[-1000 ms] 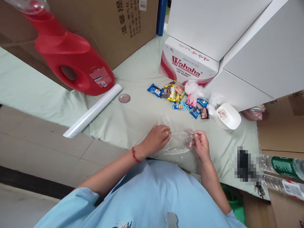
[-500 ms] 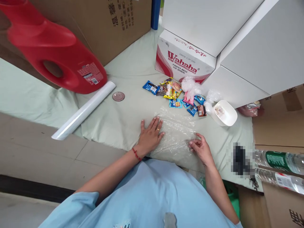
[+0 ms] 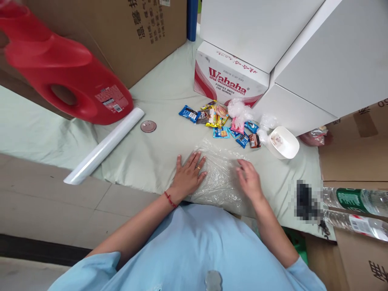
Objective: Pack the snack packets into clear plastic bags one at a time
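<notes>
A sheet of clear, wrinkled plastic film (image 3: 220, 180) lies on the pale green cloth in front of me. Its left side is under my left hand (image 3: 188, 174), which rests flat with the fingers spread. At the film's right edge is my right hand (image 3: 250, 180), slightly blurred, fingers stretched out and apart from the thumb, nothing seen in them. Whether it touches the film I cannot tell. Just beyond the film lies a group of small wrapped snacks (image 3: 221, 131) in blue, yellow, pink and brown packets, with crumpled clear plastic (image 3: 239, 111) beside them.
A white plastic container (image 3: 291, 145) stands right of the snacks, near a Wahaha carton (image 3: 224, 79) and white cabinets (image 3: 236, 28). To the left are a white roll (image 3: 104, 147), a round metallic disc (image 3: 148, 126) and a large red jug (image 3: 91, 81). Plastic bottles (image 3: 348, 198) lie at right.
My right hand has left the film's right edge, moved slightly away from me, and its fingers have straightened. My left hand stays flat on the film. The view has shifted slightly.
</notes>
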A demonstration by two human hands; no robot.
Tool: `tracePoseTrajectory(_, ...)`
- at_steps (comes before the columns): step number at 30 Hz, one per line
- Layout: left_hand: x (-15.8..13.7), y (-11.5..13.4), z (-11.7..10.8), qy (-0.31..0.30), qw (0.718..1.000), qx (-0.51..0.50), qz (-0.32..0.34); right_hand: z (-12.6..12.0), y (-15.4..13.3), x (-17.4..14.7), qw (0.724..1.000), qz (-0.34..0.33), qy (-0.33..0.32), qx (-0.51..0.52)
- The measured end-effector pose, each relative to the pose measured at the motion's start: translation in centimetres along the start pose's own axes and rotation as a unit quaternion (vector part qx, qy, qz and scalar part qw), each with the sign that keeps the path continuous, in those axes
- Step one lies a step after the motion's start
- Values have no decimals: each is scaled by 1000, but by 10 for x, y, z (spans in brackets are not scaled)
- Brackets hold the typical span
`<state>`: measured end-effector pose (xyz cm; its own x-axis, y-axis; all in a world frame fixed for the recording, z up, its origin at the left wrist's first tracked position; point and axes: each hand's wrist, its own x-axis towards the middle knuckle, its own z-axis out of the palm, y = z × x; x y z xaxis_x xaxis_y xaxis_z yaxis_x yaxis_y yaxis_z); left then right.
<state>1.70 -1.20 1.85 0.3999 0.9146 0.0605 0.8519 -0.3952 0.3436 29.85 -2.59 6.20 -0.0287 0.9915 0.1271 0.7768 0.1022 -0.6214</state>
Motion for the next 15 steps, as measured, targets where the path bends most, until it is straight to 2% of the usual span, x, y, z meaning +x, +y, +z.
tracePoseTrajectory(2,-3,-5,-4,-6,1000,1,-1,24,-6,13,992,-84,-71,-65)
tracePoseTrajectory(3,-6,-9,-5,-8,1000,2,-2,32,-3,17,985,-99,-95,-99)
tracePoseTrajectory(6,-13,-22,-10,-10,1000,-1,-3,41,24,23,975,-89,-114,-167)
tracePoseTrajectory(9,-19,-28,-12,-1,1000,-8,-4,29,55,23,980,-81,-80,-166)
tracePoseTrajectory(11,-20,-29,-11,6,1000,-12,-7,17,65,22,984,-73,-54,-154)
tracePoseTrajectory(15,-19,-26,-11,13,1000,-14,-7,-6,58,40,985,-40,-13,-169)
